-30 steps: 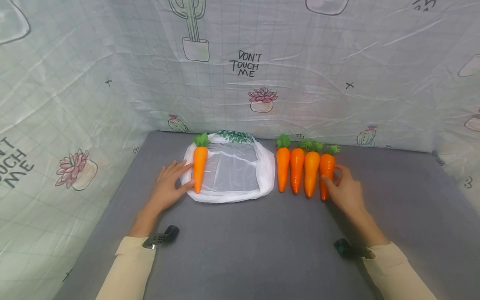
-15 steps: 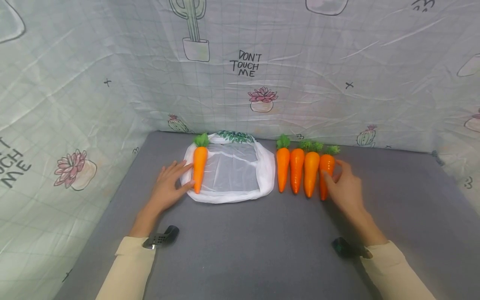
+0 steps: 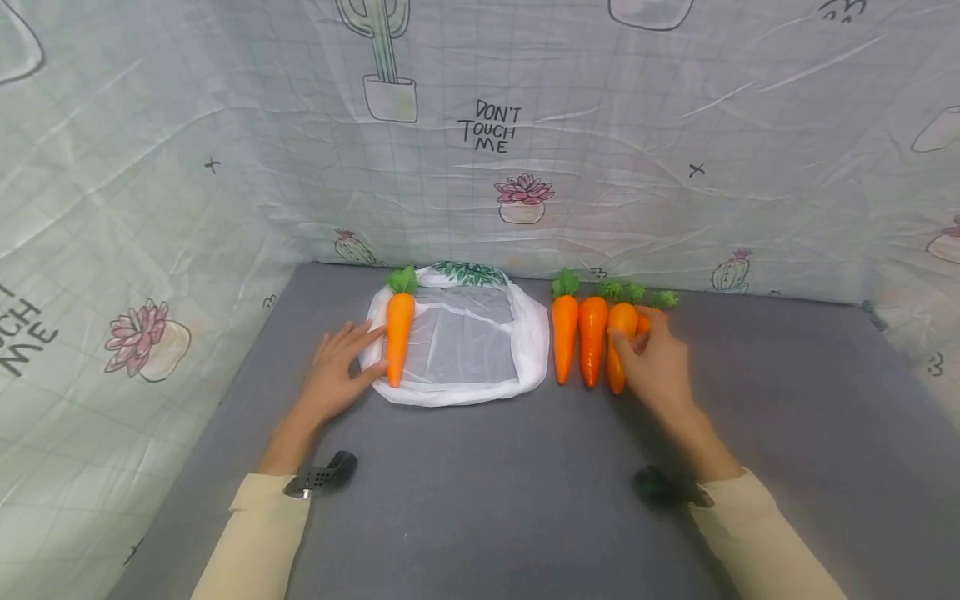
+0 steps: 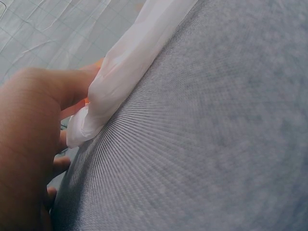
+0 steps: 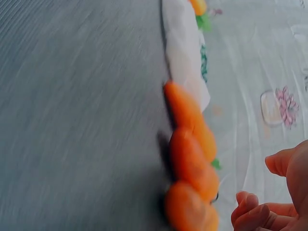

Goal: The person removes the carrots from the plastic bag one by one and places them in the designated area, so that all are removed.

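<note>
In the head view, a white plastic bag (image 3: 534,333) lies flat with its mouth spread and a see-through middle. One orange carrot with green leaves (image 3: 400,333) lies along its left rim. My left hand (image 3: 335,371) is beside that carrot, fingers spread, index fingertip and thumb tip at its side. Several more carrots lie in a row right of the bag, the nearest carrot (image 3: 565,337) almost at the rim. My right hand (image 3: 662,358) is over the row's right end, hiding most of the last carrot (image 3: 642,323). In the right wrist view its thumb and fingers (image 5: 251,216) stand apart, with nothing between.
The grey cloth-covered table (image 3: 465,500) extends in front of the bag and to both sides. A printed curtain (image 3: 600,125) with cactus drawings rises behind the row and along the left. Dark camera bands (image 3: 322,479) sit on both wrists.
My right hand has let its thumb and fingers spread from the last carrot and moved left over the row's right end. The carrots stay in place. My left hand has not moved.
</note>
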Demonstrator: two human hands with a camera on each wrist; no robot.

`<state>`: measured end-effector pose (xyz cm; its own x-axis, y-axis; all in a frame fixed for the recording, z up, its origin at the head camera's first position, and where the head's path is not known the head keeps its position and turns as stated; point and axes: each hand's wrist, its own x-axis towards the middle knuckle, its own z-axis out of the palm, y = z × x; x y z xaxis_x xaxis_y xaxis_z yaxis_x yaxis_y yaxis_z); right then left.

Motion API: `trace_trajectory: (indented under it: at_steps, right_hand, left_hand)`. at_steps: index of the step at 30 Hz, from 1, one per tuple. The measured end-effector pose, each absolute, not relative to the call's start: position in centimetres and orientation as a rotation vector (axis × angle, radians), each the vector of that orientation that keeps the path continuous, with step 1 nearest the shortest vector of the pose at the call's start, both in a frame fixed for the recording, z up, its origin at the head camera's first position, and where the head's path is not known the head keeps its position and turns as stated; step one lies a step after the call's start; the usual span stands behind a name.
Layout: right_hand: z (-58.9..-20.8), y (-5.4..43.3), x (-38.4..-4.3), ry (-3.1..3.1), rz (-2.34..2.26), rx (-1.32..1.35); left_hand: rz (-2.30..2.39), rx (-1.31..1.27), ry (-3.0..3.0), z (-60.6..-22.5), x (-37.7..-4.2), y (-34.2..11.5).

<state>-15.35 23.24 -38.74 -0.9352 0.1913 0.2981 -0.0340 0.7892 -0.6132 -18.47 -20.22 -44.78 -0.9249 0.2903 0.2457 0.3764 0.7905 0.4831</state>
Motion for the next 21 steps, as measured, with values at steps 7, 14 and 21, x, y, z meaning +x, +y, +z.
trace_trajectory:
  at_steps: [7, 14, 21]
  right_hand:
    - [-37.9, 19.7, -15.8, -2.591, 0.993, -0.009]
    - [-37.8, 16.3, -16.1, -2.585, 1.058, 0.031]
    - [-37.6, 13.2, -16.3, -2.620, 1.125, 0.066]
  left_hand:
    - [-0.825, -0.537, -2.793, -44.8, -18.5, -20.3]
    - [-0.836, -0.574, -2.744, -44.9, -18.6, -20.4]
    - [-0.869, -0.565, -2.764, -44.7, -18.4, -20.5]
